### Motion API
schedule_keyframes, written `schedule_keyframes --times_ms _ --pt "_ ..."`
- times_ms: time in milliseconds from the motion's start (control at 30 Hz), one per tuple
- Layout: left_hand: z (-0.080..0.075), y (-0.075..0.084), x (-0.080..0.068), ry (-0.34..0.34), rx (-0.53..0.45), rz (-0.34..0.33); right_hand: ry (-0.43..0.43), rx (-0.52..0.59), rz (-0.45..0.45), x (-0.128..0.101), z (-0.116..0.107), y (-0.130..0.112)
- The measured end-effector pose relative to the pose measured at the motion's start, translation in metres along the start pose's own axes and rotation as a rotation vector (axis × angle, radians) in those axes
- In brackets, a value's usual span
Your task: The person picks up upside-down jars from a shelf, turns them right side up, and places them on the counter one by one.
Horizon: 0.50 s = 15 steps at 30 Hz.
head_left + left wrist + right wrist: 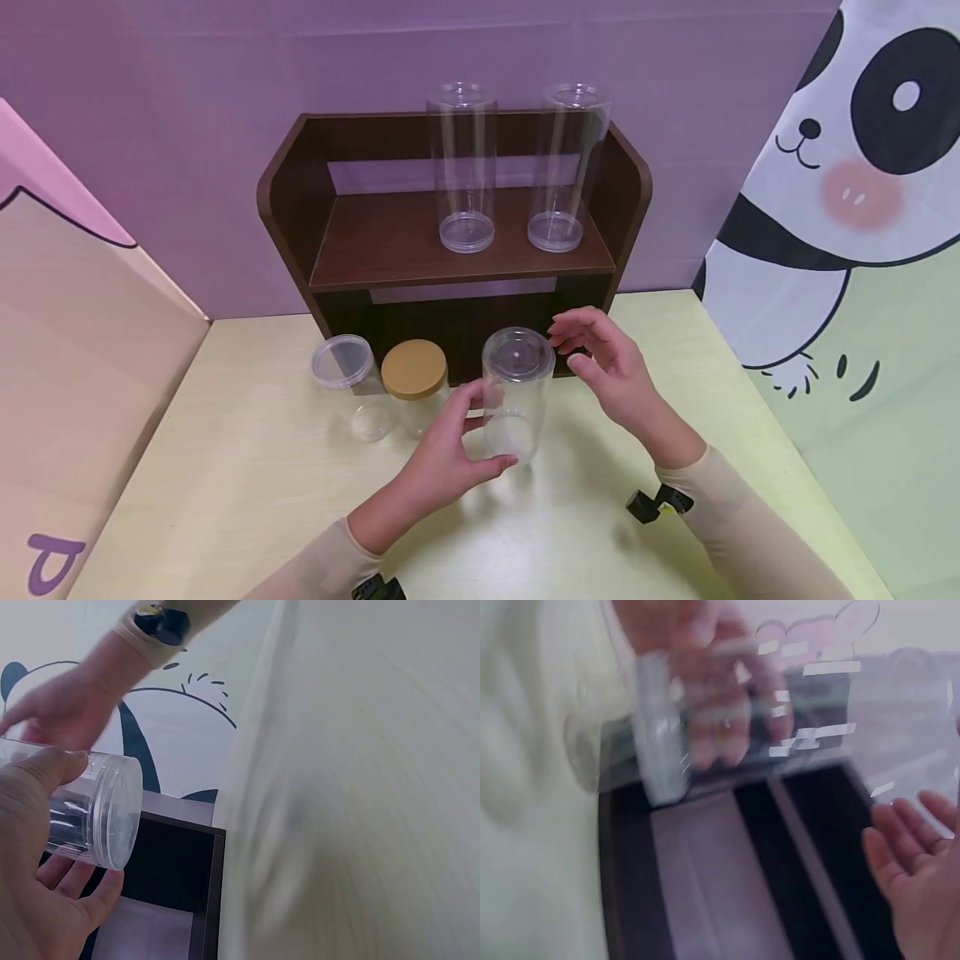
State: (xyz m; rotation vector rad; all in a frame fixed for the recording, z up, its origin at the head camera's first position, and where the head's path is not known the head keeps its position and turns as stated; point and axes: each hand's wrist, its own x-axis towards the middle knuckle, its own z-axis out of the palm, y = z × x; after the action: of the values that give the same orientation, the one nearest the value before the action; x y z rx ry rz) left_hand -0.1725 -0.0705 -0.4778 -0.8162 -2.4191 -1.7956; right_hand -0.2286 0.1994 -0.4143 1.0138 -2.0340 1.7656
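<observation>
A tall clear plastic jar (517,400) with a clear lid is gripped around its lower part by my left hand (450,450). In the left wrist view, the thumb and fingers wrap the jar (116,810) near its base, which hangs just over the table. My right hand (611,367) is beside the jar's upper right side with its fingers loosely bent and nothing in them. The right wrist view has that hand (930,877) apart from the jar (660,727). To the left stand a jar with a clear lid (343,362) and a jar with a tan lid (414,369).
A dark brown wooden shelf (375,242) stands at the back of the pale table (247,467). On its upper board are two tall clear jars (467,167), one at the middle and one toward the right. A panda-print cloth (795,275) hangs at the right.
</observation>
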Motion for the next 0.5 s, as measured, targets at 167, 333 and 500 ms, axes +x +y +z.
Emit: schedule_keyframes --times_ms 167,333,500 --pt "0.001 -0.003 -0.001 -0.031 0.015 -0.003 -0.193 -0.014 0.002 0.006 0.008 -0.015" --pt "0.003 -0.006 -0.002 -0.053 0.006 -0.012 -0.259 -0.032 0.057 0.008 0.012 -0.024" --pt "0.004 -0.006 -0.001 -0.054 0.002 -0.01 -0.261 -0.067 0.086 0.008 0.014 -0.028"
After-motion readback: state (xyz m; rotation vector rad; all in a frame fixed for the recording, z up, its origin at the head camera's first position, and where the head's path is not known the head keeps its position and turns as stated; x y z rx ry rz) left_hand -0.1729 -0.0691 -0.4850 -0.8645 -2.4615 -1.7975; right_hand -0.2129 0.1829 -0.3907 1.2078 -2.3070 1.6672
